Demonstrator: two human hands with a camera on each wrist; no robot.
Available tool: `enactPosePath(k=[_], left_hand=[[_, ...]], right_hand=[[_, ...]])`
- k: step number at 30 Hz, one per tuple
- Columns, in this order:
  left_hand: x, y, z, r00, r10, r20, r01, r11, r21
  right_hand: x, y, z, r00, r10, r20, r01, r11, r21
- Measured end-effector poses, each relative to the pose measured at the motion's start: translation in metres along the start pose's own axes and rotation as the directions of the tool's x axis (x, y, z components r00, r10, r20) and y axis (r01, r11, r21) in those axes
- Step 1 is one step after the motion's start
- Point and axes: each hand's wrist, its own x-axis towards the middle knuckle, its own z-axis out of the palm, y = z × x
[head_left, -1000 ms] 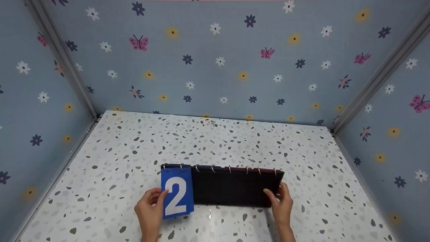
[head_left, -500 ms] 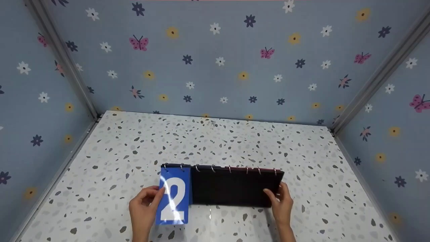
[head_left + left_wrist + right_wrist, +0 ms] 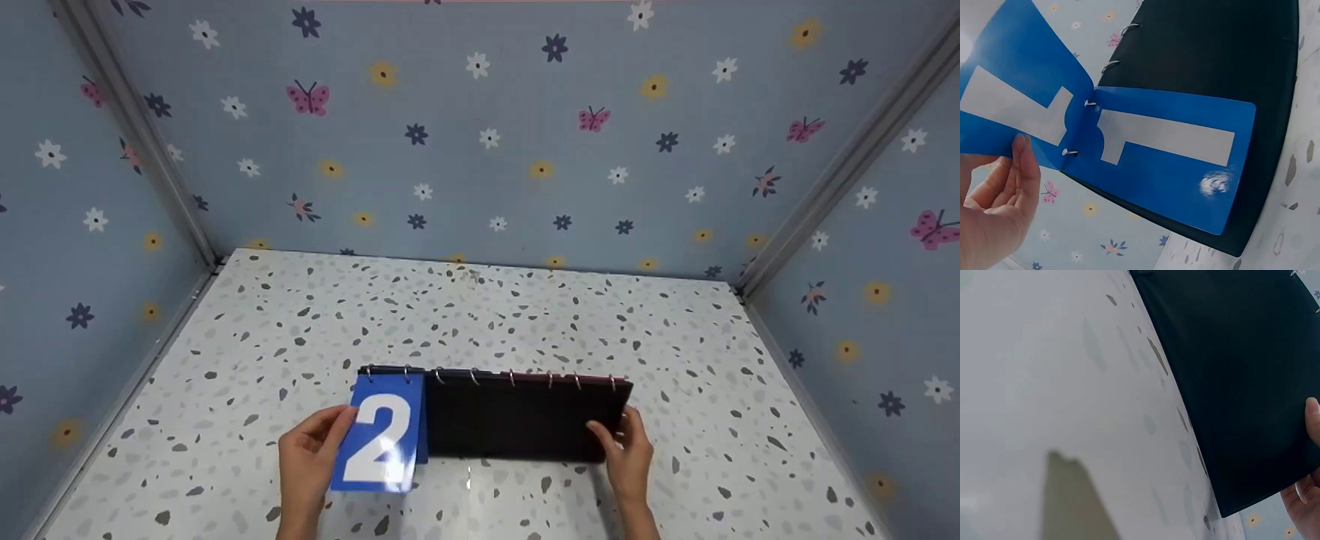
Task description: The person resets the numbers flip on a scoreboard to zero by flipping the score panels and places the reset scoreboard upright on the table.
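A black flip scoreboard stands on the table with metal rings along its top edge. At its left end my left hand pinches the left edge of a blue number card bearing a white 2, lifted away from the board. Behind it, the left wrist view shows another blue card with a white 1, lying against the board. My right hand grips the board's right edge, thumb on the front and fingers behind; in the right wrist view its thumb lies on the black cover.
The white speckled tabletop extends around the board. Blue panels with flowers and butterflies, such as the back wall, enclose it at the back and both sides, joined by grey corner posts.
My left hand has moved left and toward me, swinging the blue 2 card out from the board and turning it leftward. The right hand and the board stay in place.
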Motion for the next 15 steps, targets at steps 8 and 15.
enactPosePath(k=[8,15], left_hand=[[-0.008,0.086,0.004,0.989,0.065,0.135,-0.029,0.966,-0.257],[-0.008,0.134,0.017,0.984,0.158,0.079,-0.144,0.976,-0.164]], right_hand=[[0.001,-0.007,0.000,1.000,-0.008,0.000,0.008,1.000,0.020],[0.000,-0.021,-0.006,0.999,-0.030,0.026,0.029,0.998,0.051]])
